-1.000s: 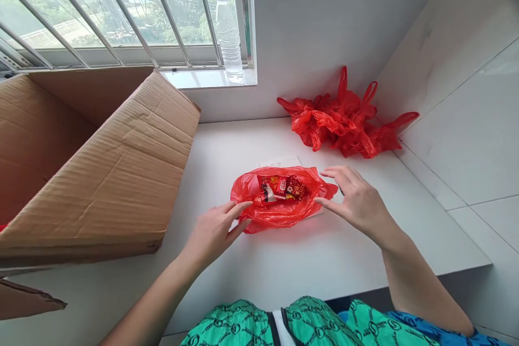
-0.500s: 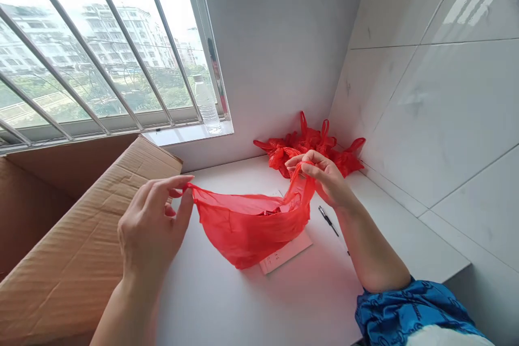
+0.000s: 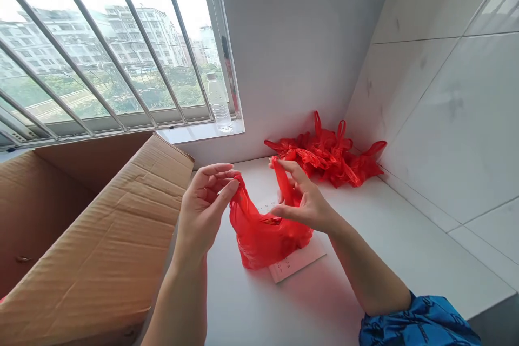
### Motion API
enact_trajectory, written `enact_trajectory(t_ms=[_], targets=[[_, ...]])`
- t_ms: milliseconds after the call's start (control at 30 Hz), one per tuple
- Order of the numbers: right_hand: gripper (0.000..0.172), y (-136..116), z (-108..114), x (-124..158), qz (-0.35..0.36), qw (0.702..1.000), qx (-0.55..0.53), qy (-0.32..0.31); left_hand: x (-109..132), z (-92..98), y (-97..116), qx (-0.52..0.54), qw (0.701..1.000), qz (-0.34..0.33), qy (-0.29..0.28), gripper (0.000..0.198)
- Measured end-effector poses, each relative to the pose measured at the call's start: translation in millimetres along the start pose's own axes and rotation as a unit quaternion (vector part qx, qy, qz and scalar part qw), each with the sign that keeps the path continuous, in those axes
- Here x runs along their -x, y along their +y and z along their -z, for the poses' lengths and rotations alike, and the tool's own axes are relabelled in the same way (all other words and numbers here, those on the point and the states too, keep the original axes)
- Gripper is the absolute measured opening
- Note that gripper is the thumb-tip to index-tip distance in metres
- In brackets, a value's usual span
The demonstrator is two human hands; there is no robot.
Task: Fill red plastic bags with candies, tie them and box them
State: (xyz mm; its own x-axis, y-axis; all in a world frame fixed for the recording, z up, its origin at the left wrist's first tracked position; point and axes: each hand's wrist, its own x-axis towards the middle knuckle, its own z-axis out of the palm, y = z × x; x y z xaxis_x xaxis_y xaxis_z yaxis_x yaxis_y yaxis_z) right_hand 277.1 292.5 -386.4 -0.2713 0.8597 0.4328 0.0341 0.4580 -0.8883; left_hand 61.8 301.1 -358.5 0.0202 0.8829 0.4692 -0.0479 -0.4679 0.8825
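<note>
A red plastic bag (image 3: 271, 243) sags on the white table, its mouth gathered narrow. Dark red contents, too covered to name, show in the opening. My left hand (image 3: 206, 203) pinches the bag's left handle between thumb and fingers. My right hand (image 3: 304, 194) has the other handle hooked at its fingertips, with the thumb held away below. Partly under the bag lies a white pad (image 3: 298, 264) with handwriting along one edge.
Several tied red bags (image 3: 332, 151) are heaped in the back corner against the tiled wall. An open cardboard box (image 3: 101, 232) stands at the left. A clear water bottle (image 3: 219, 105) rests on the sill beside the barred window.
My hands have come closer together, drawing the handles upright and narrowing the bag's mouth. My right thumb has parted from the handle. The pen has gone out of sight.
</note>
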Motion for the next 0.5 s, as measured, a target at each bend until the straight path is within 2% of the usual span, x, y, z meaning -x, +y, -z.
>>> enact_trajectory(t_ms=[100,133,167,233,300,333,400,433,500], targets=[[0.094,4.1,-23.4,0.6,-0.007,0.996,0.080,-0.033,9.5,-7.0,1.0,-0.016,0.999,-0.016,-0.034,0.024],[0.093,6.6,-30.8,0.1,-0.004,0.995,0.089,-0.034,13.0,-9.6,1.5,-0.028,0.998,-0.027,-0.055,0.023],[0.084,9.4,-37.1,-0.6,0.000,0.996,0.090,-0.028,16.2,-12.0,1.7,-0.042,0.995,-0.044,-0.078,0.023],[0.051,14.9,-44.9,-2.2,0.013,0.997,0.074,0.001,20.3,-15.1,0.4,-0.075,0.987,-0.099,-0.102,0.024],[0.022,19.0,-45.4,-4.1,0.029,0.998,0.041,0.038,20.1,-15.5,-4.2,-0.111,0.977,-0.163,-0.077,0.027],[0.019,20.2,-43.4,-5.1,0.030,0.998,0.018,0.051,18.5,-15.1,-7.8,-0.128,0.974,-0.177,-0.056,0.030],[0.020,21.2,-36.6,-7.2,0.019,0.997,-0.031,0.070,13.7,-14.4,-17.0,-0.148,0.977,-0.148,-0.047,0.038],[0.021,21.4,-32.8,-8.3,0.009,0.996,-0.053,0.077,11.2,-14.6,-22.1,-0.149,0.980,-0.107,-0.071,0.042],[0.022,21.6,-25.6,-10.3,-0.009,0.993,-0.081,0.089,7.0,-16.1,-32.1,-0.137,0.976,-0.004,-0.170,0.040]])
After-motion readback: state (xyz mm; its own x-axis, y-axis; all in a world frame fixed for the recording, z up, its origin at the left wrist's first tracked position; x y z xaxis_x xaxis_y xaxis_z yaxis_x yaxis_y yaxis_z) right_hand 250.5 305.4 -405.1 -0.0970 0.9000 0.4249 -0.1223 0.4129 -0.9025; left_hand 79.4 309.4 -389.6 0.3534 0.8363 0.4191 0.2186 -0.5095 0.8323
